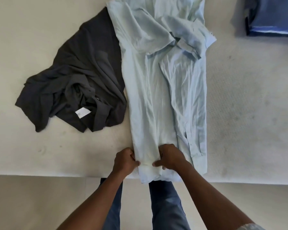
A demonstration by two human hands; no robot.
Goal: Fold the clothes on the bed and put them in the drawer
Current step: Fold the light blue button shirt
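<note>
Directly below the head camera, a pale blue shirt (165,88) lies lengthwise on the white bed (32,39), folded inward into a long, narrow strip. Its sleeves are laid over the body, and a row of small dark buttons shows along its right side. The near end of the shirt reaches the bed's front edge and hangs a little over it.

Both hands are at that near end. The left hand (125,161) holds the strip's left edge, its fingers (132,156) curled and clamped on the cloth with the thumb pressed in from the side. The right hand (170,157) sits just beside it on top of the strip, fingers (162,152) bent down into the fabric and the thumb pointing toward the left hand, so the cloth is pinched between the two hands.

A dark grey garment (83,77) lies crumpled to the left of the shirt, touching its left edge and partly tucked beneath it farther up. A small white label (82,112) shows among its folds.

A stack of folded blue clothes (273,19) rests at the far right of the bed, well apart from the shirt.

The person's legs in blue jeans (166,205) stand on the light floor (32,205) against the bed's edge.
</note>
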